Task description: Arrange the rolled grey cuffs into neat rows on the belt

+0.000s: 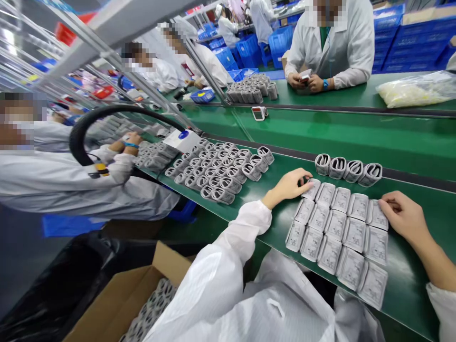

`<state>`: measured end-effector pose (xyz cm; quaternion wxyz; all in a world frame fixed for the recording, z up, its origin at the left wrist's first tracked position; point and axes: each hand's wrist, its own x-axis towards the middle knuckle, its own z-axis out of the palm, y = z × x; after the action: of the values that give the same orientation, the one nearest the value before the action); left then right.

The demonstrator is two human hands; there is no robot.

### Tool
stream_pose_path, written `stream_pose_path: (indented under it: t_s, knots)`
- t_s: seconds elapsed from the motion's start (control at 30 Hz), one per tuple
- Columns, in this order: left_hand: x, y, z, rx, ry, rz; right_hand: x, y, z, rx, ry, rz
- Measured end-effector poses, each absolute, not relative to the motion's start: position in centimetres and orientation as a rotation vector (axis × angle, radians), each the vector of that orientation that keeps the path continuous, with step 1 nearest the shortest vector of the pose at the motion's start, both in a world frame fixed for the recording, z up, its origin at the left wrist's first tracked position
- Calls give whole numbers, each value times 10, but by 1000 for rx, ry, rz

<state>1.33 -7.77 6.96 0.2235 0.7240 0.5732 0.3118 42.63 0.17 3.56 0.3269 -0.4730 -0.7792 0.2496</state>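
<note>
While both hands (290, 184) (406, 214) curl against grey packs (377, 214), the print (355, 233) is illegibly small | grip: cannot tell

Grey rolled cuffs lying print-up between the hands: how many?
15: five in the far row, ending at the left hand and right hand; five in the middle row; five in the near row, along the edge of the green workbench. None in this block looks hidden.

Your flat bundles (336, 224): pale grey, darker grey printed markings. Your rolled bundles (354, 171): grey, dark openings. Your tabletop (409, 266): green; strip (409, 179) along it: black. Your sleeve (228, 237): white. Carton (110, 301): plain brown. Hose (73, 137): black. Crates (423, 38): blue. Co-worker's jacket (351, 45): white; inner shirt (324, 35): green.
</note>
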Motion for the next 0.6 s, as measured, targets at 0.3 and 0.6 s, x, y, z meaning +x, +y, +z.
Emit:
stream_pose_path:
  t_s: [0.3, 0.6]
  knots:
    - [40, -73, 42, 1704, 1633, 1031, 427, -14, 38, -1257, -2029, 649]
    - [36, -81, 39, 1786, 1482, 1305, 420, -20, 40, -1165, -1851, 666]
